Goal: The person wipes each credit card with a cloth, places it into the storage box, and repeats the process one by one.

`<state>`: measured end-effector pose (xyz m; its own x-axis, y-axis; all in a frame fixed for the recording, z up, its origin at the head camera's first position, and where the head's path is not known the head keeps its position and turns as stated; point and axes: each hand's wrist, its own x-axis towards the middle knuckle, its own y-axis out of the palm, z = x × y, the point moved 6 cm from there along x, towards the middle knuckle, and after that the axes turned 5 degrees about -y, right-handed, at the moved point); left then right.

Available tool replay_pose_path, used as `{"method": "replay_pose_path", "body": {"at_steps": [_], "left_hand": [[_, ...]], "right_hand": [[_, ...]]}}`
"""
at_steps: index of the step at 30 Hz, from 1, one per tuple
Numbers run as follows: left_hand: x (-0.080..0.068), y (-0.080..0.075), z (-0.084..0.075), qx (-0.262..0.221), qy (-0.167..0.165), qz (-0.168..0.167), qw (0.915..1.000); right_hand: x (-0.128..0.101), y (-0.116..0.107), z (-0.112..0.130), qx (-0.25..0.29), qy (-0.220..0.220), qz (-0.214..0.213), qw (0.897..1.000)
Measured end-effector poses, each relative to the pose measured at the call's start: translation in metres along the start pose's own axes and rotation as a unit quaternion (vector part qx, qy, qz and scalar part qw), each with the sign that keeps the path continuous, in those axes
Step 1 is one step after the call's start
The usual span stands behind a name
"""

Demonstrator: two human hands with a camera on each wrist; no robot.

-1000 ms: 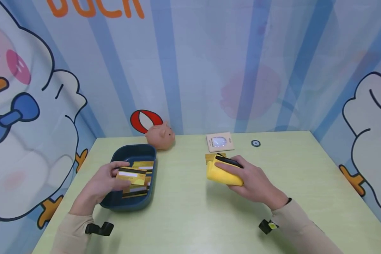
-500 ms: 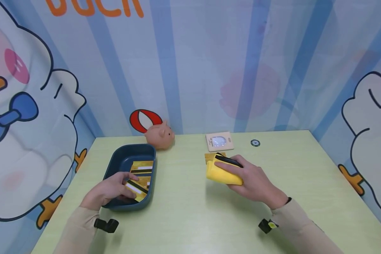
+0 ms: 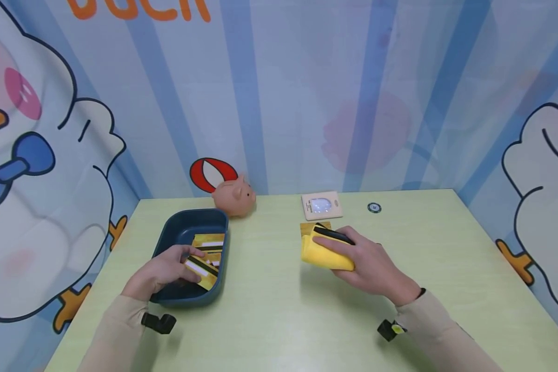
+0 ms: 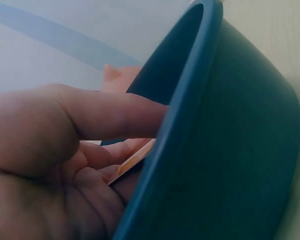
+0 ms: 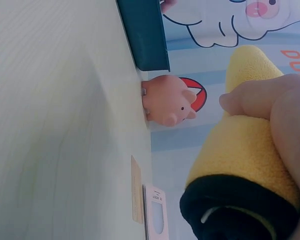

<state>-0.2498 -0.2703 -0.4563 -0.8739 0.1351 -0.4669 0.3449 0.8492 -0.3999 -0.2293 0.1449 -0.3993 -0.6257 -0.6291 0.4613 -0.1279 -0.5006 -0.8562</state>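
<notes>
In the head view my left hand [image 3: 167,271] reaches into a dark blue bin [image 3: 167,235] and pinches a gold bank card [image 3: 203,273] with a black stripe. Several more gold cards [image 3: 208,241] lie in the bin beneath and behind it. The left wrist view shows the thumb over the bin wall [image 4: 230,130] and a thin card edge [image 4: 135,160] near the fingers, the rest hidden by the rim. My right hand [image 3: 376,263] grips a folded yellow cloth [image 3: 323,253] with a black edge above the table, plush and rolled in the right wrist view.
A pink piggy bank [image 3: 234,198] stands behind the bin's right corner. Partly behind the cloth lies a gold card [image 3: 308,227], with a pale sleeve with an oval window [image 3: 310,209] farther back. A round dark chip [image 3: 374,207] lies right of it, before the printed curtain [image 3: 288,103].
My left hand went down into the bin with the gold card, which has tilted and moved slightly right. My right hand and the cloth stay almost still.
</notes>
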Motion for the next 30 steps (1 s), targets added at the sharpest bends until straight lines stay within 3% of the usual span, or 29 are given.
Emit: {"method": "replay_pose_path", "body": {"at_steps": [11, 20, 25, 30], "left_hand": [[0.003, -0.003, -0.003, 0.022, 0.007, -0.019, 0.9995], [-0.007, -0.002, -0.003, 0.047, 0.007, -0.004, 0.9989], [-0.013, -0.001, -0.005, 0.123, 0.008, -0.011, 0.9924], [-0.021, -0.002, -0.009, 0.226, 0.001, -0.025, 0.9737]], "right_hand": [[0.000, 0.000, -0.001, -0.004, 0.000, 0.002, 1.000], [0.000, 0.000, -0.001, -0.006, 0.001, 0.002, 1.000], [0.000, 0.001, -0.001, -0.004, -0.001, 0.001, 1.000], [0.000, 0.001, -0.001, -0.004, -0.004, -0.001, 1.000]]}}
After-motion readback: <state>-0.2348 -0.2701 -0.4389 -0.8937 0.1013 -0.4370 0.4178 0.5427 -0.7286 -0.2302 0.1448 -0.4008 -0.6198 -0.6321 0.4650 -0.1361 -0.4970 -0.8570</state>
